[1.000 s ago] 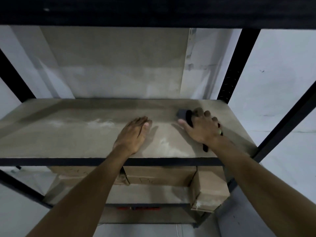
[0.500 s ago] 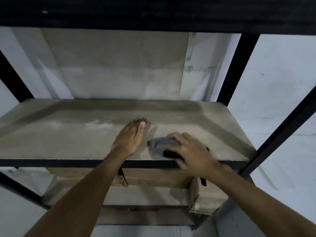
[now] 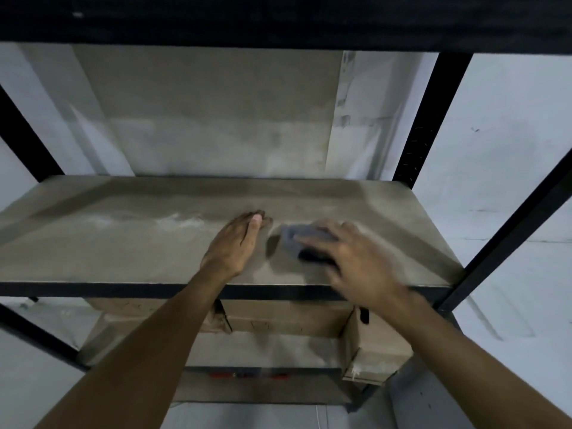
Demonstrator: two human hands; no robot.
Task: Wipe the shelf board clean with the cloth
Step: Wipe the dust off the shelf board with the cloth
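A dusty brown shelf board (image 3: 123,243) spans a black metal rack at chest height. My right hand (image 3: 356,261) presses a dark grey cloth (image 3: 294,238) flat on the board right of centre; the hand is blurred by motion. My left hand (image 3: 235,243) lies flat on the board just left of the cloth, fingers together, holding nothing. Pale dust streaks (image 3: 179,221) remain on the board left of my left hand.
Black uprights (image 3: 424,125) stand at the rack's right rear and front right (image 3: 507,236). A black top beam (image 3: 278,20) runs overhead. Cardboard boxes (image 3: 374,351) sit on the lower shelf. A white wall lies behind and to the right.
My right hand swept the cloth from the board's right rear toward the front centre, then slightly back up next to my left hand. The left hand has stayed in place.
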